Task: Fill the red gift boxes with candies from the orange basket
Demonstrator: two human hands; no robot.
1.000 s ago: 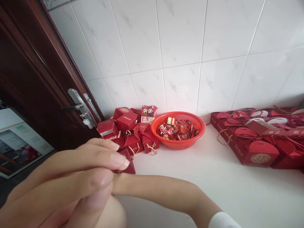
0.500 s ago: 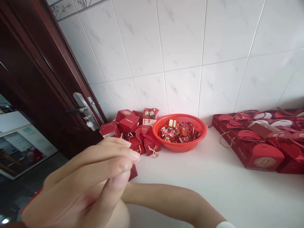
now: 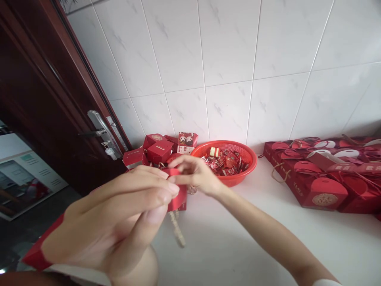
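Note:
My left hand is large in the foreground, its fingers pressed together with the thumb; what they hold is hidden. Red material shows behind its wrist side. Just past the fingertips, my right hand pinches a curved red piece, partly covered by my left hand. A twisted gold cord dangles below it, blurred. Behind both hands, folded red boxes are piled against the wall, beside a red plastic basket of small wrapped packets.
Several red gift boxes with cord handles stand in rows on the right of the white table. A tiled wall rises behind. On the left is a dark wooden door with a metal handle.
My right hand has come out from behind my left hand, up and to the right, onto the red piece. The red piece and cord now show. The view has shifted slightly.

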